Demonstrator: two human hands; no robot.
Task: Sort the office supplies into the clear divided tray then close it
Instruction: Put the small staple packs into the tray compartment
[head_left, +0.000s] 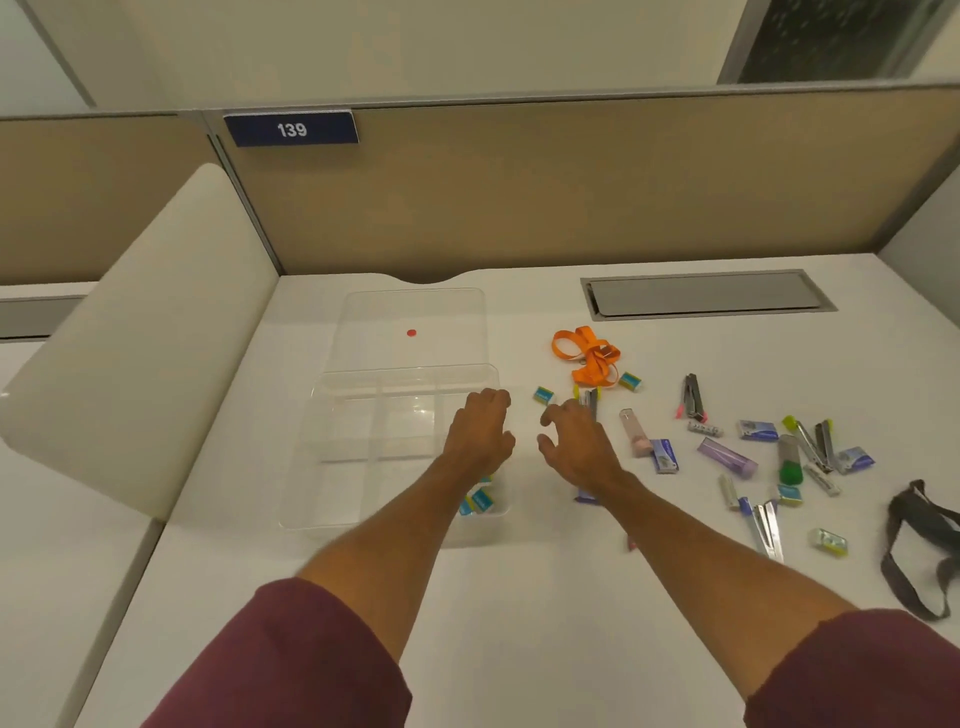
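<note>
The clear divided tray (332, 467) sits left of centre on the white desk, its lid (384, 317) with a red dot lying open behind it. Two small blue erasers (480, 503) lie in its near right compartment. My left hand (480, 431) hovers over the tray's right edge, fingers loosely curled, holding nothing. My right hand (574, 441) is open just right of the tray, fingers spread near a small blue eraser (543, 395) and a grey stapler (591, 402). Loose supplies lie scattered to the right: staple boxes (664, 456), staplers (693, 397), a purple case (726, 457).
An orange lanyard (592, 358) lies behind the supplies, and a dark strap (919, 540) lies at the desk's right edge. A grey cable hatch (706, 293) is set into the desk at the back. A beige partition wall stands behind, a white padded divider (135, 332) to the left.
</note>
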